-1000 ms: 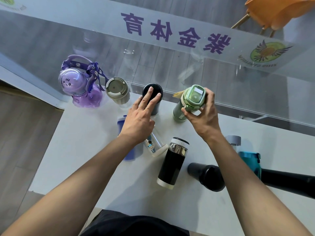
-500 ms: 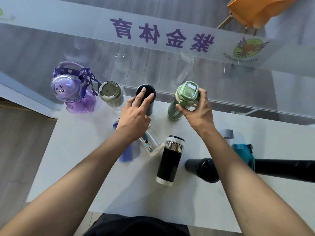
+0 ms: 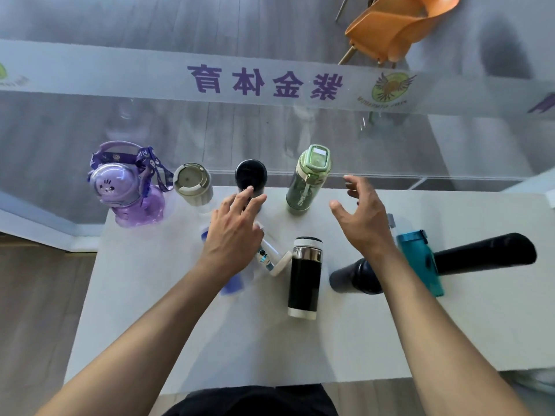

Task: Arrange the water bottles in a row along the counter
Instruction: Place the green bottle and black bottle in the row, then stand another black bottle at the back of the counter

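Observation:
Along the far edge of the white counter [image 3: 186,340] stand a purple bottle [image 3: 126,187] with a strap, a beige-lidded bottle [image 3: 193,183], a black bottle [image 3: 251,175] and a green bottle [image 3: 307,178]. My left hand [image 3: 235,232] is flat, fingertips against the black bottle's near side. My right hand [image 3: 363,214] hovers open to the right of the green bottle, holding nothing. Nearer me stands a black-and-steel flask [image 3: 304,277]. Under my left hand lie a clear bottle [image 3: 271,256] and a blue one [image 3: 231,285]. A teal bottle [image 3: 420,259] and two dark flasks [image 3: 357,276] [image 3: 486,250] lie at right.
A glass wall with a frosted band of purple characters [image 3: 264,84] rises right behind the counter's far edge. An orange chair [image 3: 393,28] stands beyond the glass. Wooden floor [image 3: 39,310] lies left of the counter.
My right hand has let go of the green bottle, which now stands upright in the row, and has moved off to its right with fingers spread. My left hand stayed by the black bottle.

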A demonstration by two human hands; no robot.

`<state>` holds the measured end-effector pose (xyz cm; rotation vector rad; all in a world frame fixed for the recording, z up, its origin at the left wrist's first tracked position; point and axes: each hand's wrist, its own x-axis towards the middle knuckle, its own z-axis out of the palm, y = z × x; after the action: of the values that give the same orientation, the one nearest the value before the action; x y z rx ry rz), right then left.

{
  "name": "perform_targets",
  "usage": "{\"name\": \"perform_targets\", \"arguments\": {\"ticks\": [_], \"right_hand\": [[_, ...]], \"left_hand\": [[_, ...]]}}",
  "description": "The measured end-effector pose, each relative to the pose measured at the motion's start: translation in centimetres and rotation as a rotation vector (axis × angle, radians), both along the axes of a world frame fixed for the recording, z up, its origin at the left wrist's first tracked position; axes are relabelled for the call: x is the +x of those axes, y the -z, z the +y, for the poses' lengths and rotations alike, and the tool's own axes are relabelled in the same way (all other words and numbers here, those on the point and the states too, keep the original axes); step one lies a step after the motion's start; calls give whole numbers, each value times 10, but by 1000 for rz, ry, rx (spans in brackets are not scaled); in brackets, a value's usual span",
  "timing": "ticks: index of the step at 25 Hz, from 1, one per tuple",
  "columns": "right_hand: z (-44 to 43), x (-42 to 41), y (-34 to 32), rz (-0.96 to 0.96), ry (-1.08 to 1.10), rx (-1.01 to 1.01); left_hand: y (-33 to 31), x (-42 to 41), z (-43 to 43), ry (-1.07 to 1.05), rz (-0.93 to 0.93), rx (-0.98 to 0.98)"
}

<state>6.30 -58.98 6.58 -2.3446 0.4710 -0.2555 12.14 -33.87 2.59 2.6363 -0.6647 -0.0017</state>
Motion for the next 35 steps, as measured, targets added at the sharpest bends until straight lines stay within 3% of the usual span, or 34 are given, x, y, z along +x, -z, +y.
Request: {"name": "perform_targets", "arguments": {"ticks": [5, 8, 11, 19, 22, 25, 29, 35], "right_hand": [[17, -44, -5, 53, 60, -85], [24, -63, -5, 67, 94, -92], [27, -76, -3, 69, 126, -96], [21, -93, -8, 126, 209, -98], [14, -103, -6, 232, 206, -152], [11, -117, 3, 345, 204, -166], [7, -129, 17, 440, 208, -195], [-9, -132, 30, 434, 118, -129]], "left_hand": [[-5, 32, -2, 6, -85, 12], [-12, 70, -10, 0, 38, 87], [-7, 86, -14, 34, 150, 42], [-3, 89, -16, 43, 155, -22], [-4, 74, -17, 58, 30, 26], [-6, 40, -22, 110, -46, -59], [-6, -16, -30, 200, -53, -116], [1, -66, -53, 185, -29, -25]]}}
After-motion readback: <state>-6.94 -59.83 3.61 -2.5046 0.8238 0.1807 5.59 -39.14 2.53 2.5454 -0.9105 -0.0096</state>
